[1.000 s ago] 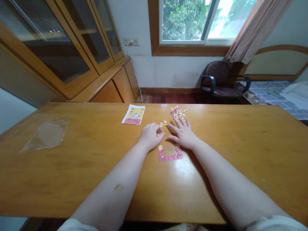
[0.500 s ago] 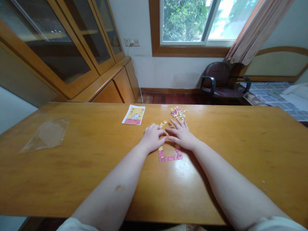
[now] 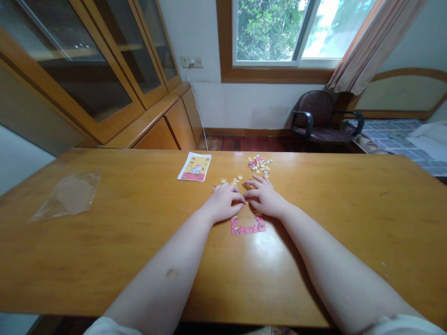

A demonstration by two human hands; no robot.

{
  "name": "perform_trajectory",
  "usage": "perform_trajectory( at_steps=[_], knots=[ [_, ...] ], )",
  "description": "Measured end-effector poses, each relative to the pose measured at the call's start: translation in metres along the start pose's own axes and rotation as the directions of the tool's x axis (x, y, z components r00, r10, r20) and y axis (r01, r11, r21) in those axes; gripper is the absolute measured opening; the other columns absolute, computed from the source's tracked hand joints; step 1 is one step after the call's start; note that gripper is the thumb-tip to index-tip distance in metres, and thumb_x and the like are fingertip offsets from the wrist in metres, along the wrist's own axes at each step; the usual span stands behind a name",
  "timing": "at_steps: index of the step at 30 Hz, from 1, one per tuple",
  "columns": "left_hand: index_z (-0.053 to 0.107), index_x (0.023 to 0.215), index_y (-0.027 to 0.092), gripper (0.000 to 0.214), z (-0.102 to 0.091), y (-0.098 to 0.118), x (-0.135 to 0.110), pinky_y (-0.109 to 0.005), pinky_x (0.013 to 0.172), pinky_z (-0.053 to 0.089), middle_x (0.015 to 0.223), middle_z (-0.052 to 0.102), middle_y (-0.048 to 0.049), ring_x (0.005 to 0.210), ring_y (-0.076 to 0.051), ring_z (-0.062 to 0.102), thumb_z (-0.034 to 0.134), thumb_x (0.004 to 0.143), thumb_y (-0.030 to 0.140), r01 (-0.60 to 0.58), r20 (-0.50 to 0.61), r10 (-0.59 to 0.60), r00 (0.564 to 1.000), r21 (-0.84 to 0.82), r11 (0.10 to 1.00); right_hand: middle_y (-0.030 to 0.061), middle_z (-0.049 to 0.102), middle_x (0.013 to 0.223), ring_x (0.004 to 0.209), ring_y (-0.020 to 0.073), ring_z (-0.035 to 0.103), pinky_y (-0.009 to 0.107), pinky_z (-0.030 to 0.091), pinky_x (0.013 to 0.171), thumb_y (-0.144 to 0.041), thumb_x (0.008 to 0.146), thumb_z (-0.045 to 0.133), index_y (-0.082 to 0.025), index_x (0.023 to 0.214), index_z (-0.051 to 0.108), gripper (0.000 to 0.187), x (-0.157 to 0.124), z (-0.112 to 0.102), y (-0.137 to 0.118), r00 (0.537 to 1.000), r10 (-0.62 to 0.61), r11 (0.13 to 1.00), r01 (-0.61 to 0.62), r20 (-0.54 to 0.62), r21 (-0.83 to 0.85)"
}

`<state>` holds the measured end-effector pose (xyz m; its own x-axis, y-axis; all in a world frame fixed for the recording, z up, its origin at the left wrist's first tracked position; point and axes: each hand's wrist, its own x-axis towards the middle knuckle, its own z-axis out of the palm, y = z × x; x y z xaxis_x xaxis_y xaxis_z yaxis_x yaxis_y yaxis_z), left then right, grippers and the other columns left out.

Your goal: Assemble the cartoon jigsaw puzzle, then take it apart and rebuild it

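Observation:
A partly joined pink and yellow jigsaw border (image 3: 247, 227) lies on the wooden table (image 3: 139, 242) just below my hands. My left hand (image 3: 223, 204) and my right hand (image 3: 266, 199) rest side by side above it, fingertips meeting over the border's upper part. Both look curled in a pinch on small pieces that I cannot make out. A few loose yellow pieces (image 3: 235, 179) lie just beyond the fingers. A pile of pink and white pieces (image 3: 259, 164) sits farther back.
A printed picture card (image 3: 194, 166) lies at the table's back centre. A clear plastic bag (image 3: 68, 193) lies at the left. Behind the table stand a glass-door cabinet (image 3: 87, 79) and a dark armchair (image 3: 319, 118) under the window.
My right hand drew back from the loose pieces and closed toward the left hand. Both hands now meet over the top of the jigsaw border.

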<state>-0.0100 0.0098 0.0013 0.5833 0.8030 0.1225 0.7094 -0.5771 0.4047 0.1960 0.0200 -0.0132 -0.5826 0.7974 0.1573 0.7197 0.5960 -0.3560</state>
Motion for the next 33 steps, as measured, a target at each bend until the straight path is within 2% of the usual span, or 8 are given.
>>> perform_trajectory(
  at_steps=[5,7,13,22,25,28,31,33],
  knots=[
    [0.074,0.088,0.028,0.021,-0.002,-0.002,0.000,-0.037,0.086,0.038,0.093,0.059,-0.0042,0.091,-0.021,0.051,0.055,0.083,0.035,0.015,-0.013,-0.015,1.000,0.027,1.000,0.0052,0.061,0.115,0.125,0.0309,0.039,0.058,0.017,0.109,-0.030,0.076,0.066,-0.024,0.081,0.071,0.010,0.001,-0.003,-0.001,0.997,-0.051,0.998,0.053,-0.063,0.032],
    [0.074,0.087,0.027,0.020,-0.001,-0.001,0.001,-0.037,0.085,0.038,0.092,0.059,-0.0043,0.091,-0.020,0.051,0.055,0.083,0.034,0.022,-0.022,-0.021,1.000,0.032,0.999,0.0054,0.063,0.108,0.118,0.0284,0.044,0.055,0.020,0.109,-0.034,0.075,0.067,-0.022,0.074,0.069,0.012,0.001,-0.004,-0.001,0.994,-0.078,0.995,0.082,-0.081,0.049],
    [0.072,0.085,0.025,0.019,0.001,-0.002,0.002,-0.035,0.083,0.040,0.089,0.061,-0.0035,0.088,-0.020,0.053,0.055,0.083,0.032,0.042,-0.049,-0.040,0.998,0.024,0.999,0.0047,0.060,0.118,0.119,0.0283,0.042,0.056,0.022,0.106,-0.027,0.076,0.065,-0.028,0.093,0.071,0.018,0.000,-0.004,0.002,0.993,-0.100,0.993,0.103,-0.058,0.060],
    [0.070,0.083,0.023,0.015,0.002,-0.003,0.001,-0.034,0.082,0.041,0.089,0.062,-0.0033,0.089,-0.019,0.053,0.056,0.082,0.030,0.054,-0.068,-0.054,0.996,0.011,0.998,0.0035,0.064,0.101,0.109,0.0247,0.048,0.049,0.025,0.104,-0.024,0.073,0.065,-0.023,0.075,0.068,0.004,0.002,-0.005,0.000,0.994,-0.103,0.990,0.107,-0.041,0.095],
    [0.070,0.087,0.025,0.014,0.005,-0.003,0.001,-0.035,0.085,0.040,0.091,0.062,-0.0030,0.092,-0.020,0.053,0.058,0.081,0.031,0.048,-0.072,-0.047,0.996,0.011,0.999,0.0040,0.065,0.092,0.097,0.0220,0.051,0.042,0.030,0.098,-0.024,0.077,0.061,-0.022,0.077,0.066,0.005,0.003,-0.006,0.005,0.991,-0.040,0.998,0.047,-0.124,0.048],
    [0.070,0.091,0.025,0.017,0.007,-0.002,0.001,-0.037,0.088,0.040,0.093,0.061,-0.0037,0.095,-0.021,0.053,0.061,0.080,0.036,0.064,-0.059,-0.063,0.996,0.015,0.998,0.0060,0.065,0.082,0.085,0.0205,0.051,0.037,0.036,0.087,-0.024,0.084,0.053,-0.019,0.072,0.065,0.018,0.004,-0.006,0.013,0.970,0.109,0.993,-0.115,-0.217,-0.016],
    [0.069,0.091,0.025,0.019,0.009,0.000,0.001,-0.038,0.088,0.039,0.095,0.062,-0.0037,0.096,-0.022,0.053,0.063,0.079,0.040,0.070,-0.042,-0.069,0.997,0.022,0.997,0.0066,0.065,0.080,0.081,0.0197,0.051,0.035,0.036,0.081,-0.026,0.088,0.050,-0.018,0.066,0.066,0.028,0.004,-0.005,0.017,0.969,0.166,0.983,-0.177,-0.185,-0.043],
    [0.069,0.089,0.025,0.018,0.010,0.001,0.002,-0.038,0.088,0.040,0.094,0.062,-0.0032,0.095,-0.022,0.053,0.063,0.080,0.039,0.068,-0.045,-0.067,0.997,0.024,0.997,0.0056,0.066,0.082,0.084,0.0201,0.052,0.036,0.035,0.082,-0.029,0.086,0.054,-0.020,0.072,0.068,0.022,0.003,-0.005,0.016,0.978,0.150,0.987,-0.157,-0.148,-0.037]
  ],
)
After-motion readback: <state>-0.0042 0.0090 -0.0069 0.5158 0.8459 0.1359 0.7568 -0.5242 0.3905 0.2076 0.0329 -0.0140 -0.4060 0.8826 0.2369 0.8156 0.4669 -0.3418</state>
